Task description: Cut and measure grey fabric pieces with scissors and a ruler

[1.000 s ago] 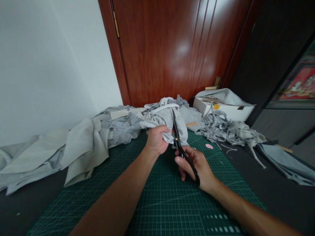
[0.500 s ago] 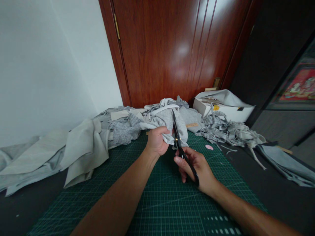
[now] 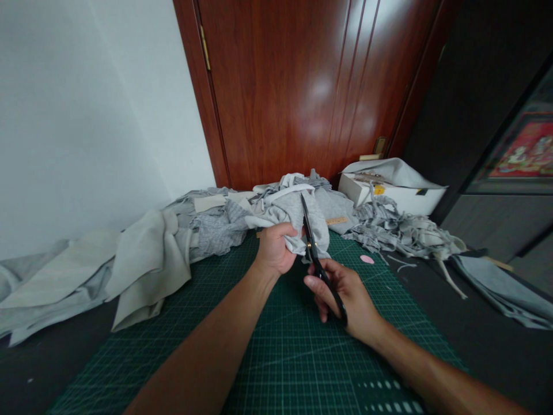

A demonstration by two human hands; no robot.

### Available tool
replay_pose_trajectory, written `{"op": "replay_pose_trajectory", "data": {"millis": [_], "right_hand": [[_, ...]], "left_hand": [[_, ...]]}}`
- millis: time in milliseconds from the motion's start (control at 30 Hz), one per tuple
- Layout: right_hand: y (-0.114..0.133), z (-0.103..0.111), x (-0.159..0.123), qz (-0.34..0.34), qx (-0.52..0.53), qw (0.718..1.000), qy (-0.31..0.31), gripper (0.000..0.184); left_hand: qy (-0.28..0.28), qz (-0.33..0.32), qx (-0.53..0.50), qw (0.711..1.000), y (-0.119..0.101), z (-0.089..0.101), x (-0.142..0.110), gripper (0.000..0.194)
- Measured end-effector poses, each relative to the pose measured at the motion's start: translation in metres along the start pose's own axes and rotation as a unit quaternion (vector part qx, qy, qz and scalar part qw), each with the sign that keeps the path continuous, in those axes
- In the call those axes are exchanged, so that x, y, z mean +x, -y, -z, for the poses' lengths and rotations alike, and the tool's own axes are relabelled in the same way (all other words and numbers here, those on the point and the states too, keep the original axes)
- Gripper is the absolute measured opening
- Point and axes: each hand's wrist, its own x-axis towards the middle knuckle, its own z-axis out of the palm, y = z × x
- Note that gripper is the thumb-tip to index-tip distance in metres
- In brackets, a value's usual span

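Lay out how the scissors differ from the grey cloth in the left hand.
The scissors are black; the cloth is light grey. The scissors are long and narrow, while the cloth is broad and bunched in folds. The right hand holds the scissors, whereas the left hand holds the cloth. Both are hand-held.

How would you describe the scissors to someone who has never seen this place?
Start from the green gridded mat in front of the red-brown door. Over the mat's far part, the right hand holds the scissors, pointing towards the door. Their black colour and small gold-coloured pivot set them apart from the pale grey cloth next to them.
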Motion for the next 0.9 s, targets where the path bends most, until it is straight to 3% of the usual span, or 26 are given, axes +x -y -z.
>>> {"op": "replay_pose_trajectory", "data": {"millis": [433,700,900], "right_hand": [[-0.001,-0.001,0.0,-0.003,0.001,1.0,-0.014,0.045],[0.001,0.004,0.002,0.023,-0.023,0.998,-0.048,0.046],[0.002,0.009,0.004,0.036,0.0,0.999,-0.04,0.044]], "left_hand": [[0.012,0.003,0.003,1.0,0.002,0.004,0.002,0.037],[0.027,0.015,0.009,0.999,0.002,0.008,0.008,0.026],[0.023,0.023,0.002,0.999,-0.003,0.008,0.005,0.041]]}}
